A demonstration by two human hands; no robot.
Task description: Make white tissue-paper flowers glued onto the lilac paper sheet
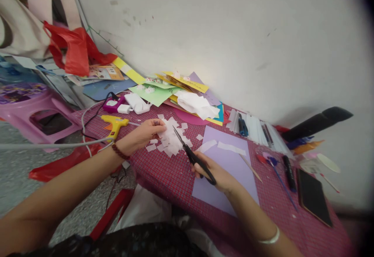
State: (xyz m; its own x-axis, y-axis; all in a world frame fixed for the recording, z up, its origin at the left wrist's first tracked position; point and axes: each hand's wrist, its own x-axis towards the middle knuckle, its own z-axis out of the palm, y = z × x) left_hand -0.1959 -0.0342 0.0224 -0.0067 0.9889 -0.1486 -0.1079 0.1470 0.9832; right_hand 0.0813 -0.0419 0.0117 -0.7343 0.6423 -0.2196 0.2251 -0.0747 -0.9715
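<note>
A yellow plastic glue gun (115, 123) lies towards the left end of the red plaid cloth-covered tabletop (163, 173). Right of it, the left hand (153, 128) reaches in over the near edge, thumb and fingers drawn together at a loose heap of small white paper pieces (172, 142); whether it grips one, I cannot tell. The right hand (217, 176) is curled round the handles of black-handled metal scissors (193, 158), their blades nearly together and pointing at the heap. Farther right, a flat lilac paper sheet (230, 165) reaches towards the near edge, bearing a straight white paper strip (231, 147); a curved white paper strip (208, 145) lies across its left side. Cutting looks well along: many pieces are done, and these two strips appear left whole.
</note>
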